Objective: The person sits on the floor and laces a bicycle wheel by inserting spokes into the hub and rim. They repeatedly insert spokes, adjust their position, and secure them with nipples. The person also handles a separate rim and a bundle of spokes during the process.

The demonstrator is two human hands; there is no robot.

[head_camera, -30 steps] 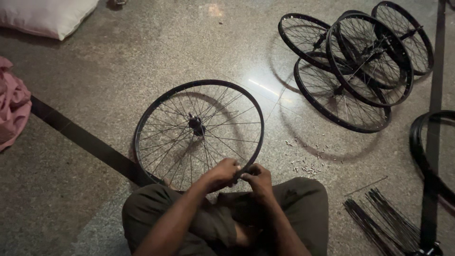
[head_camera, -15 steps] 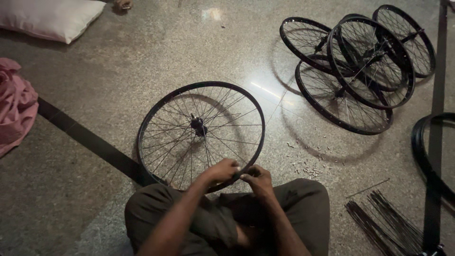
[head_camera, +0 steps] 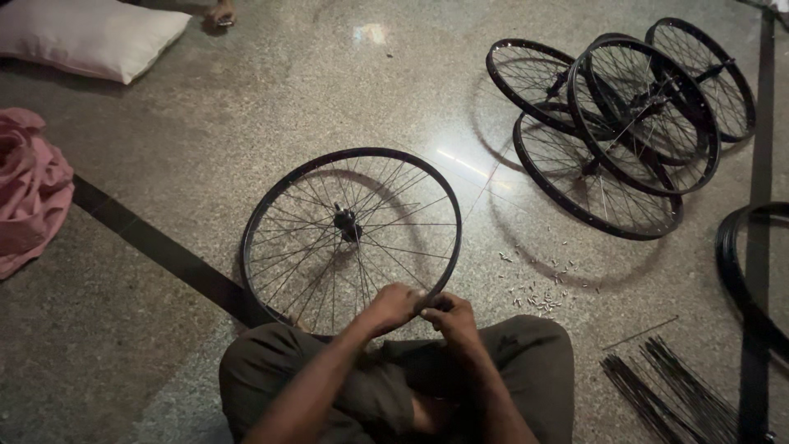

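A speckled grey stone floor with a dark inlaid strip running diagonally carries everything here. Toward its far right corner lies a stack of four black spoked bicycle wheels, overlapping one another, some tilted. In the far left corner sits a pale rectangular cushion, and at the left edge a heap of pink crumpled cloth. At the right edge a bare black rim shows only in part.

In the middle of the floor, just in front of the seated person's crossed legs in dark olive trousers, stands the black spoked bicycle wheel with a dark hub, tilted, its near edge resting at the person's knees. The left hand is curled over the near edge of that rim, fingers closed around it. The right hand sits just beside, touching the left, fingers bent and pinched together at the same stretch of rim; whether it grips a spoke, a small part or the rim alone I cannot tell.

Near the right front corner lies a bundle of loose thin dark spokes, fanned out. Between that bundle and the wheel, a scatter of small pale metal nipples lies on the floor.
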